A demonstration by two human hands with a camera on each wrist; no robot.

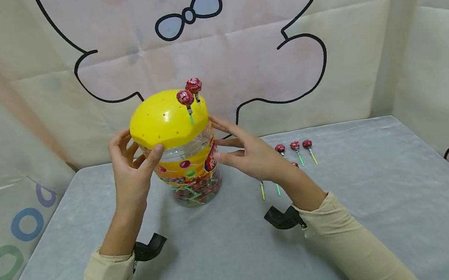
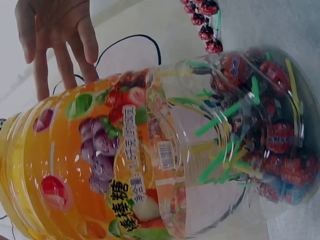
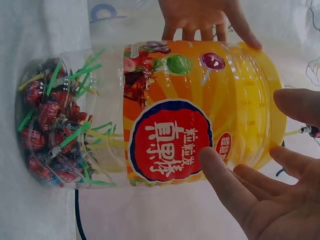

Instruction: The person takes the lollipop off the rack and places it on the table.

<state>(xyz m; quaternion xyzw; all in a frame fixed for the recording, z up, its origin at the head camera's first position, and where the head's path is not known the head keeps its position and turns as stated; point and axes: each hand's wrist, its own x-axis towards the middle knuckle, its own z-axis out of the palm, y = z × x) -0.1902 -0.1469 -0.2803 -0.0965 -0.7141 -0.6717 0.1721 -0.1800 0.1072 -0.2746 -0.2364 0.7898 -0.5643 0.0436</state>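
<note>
A clear plastic lollipop jar (image 1: 184, 165) with a yellow lid (image 1: 160, 118) stands on the table, leaning slightly in the head view. Wrapped red lollipops with green and yellow sticks fill its lower part. Two lollipops (image 1: 185, 98) stick up from the lid's right side, their sticks in it. My left hand (image 1: 130, 168) holds the jar's left side near the top, thumb at the lid's rim and fingers behind. On the right side my right hand (image 1: 248, 151) holds it, thumb by the red label (image 3: 172, 140) and other fingers up at the lid.
Several loose lollipops (image 1: 307, 144) lie on the grey-covered table (image 1: 233, 255), to the right of the jar and partly behind my right forearm. A printed cloth backdrop (image 1: 258, 72) rises right behind the table's back edge. Black wrist mounts (image 1: 282, 218) jut inward from both sleeves.
</note>
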